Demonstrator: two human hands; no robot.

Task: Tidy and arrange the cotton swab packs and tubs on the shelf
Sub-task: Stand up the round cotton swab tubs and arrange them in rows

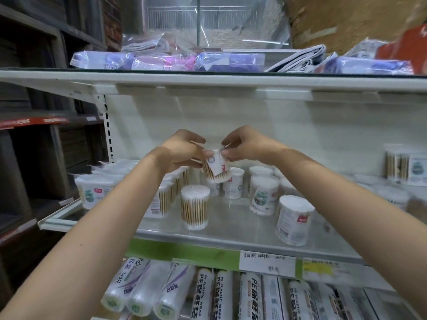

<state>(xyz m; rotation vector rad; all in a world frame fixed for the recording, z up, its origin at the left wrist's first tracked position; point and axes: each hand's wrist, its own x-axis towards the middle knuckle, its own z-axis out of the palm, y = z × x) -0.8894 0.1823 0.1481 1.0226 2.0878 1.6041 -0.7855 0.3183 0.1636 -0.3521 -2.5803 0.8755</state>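
We are holding one tub of cotton swabs (216,168) up in the air, above the middle of the shelf (231,225). Our left hand (182,150) curls round its left side, and our right hand (242,146) pinches its top edge with the fingertips. The tub is tipped over a bit, so its bottom points down to the right.

We think we are checking it or turning it the right way up. Next it will need to stand straight and go into a gap among the other tubs, with its label facing out.

The tub is a small round cup of clear, shiny plastic with a white paper label. Inside are thin brown sticks with soft white fluffy ends. A tub near the front (195,206) shows this well. A bigger tub (293,220) stands to the right. Flat packs (97,190) sit at the left. The shelf looks smooth and shiny.
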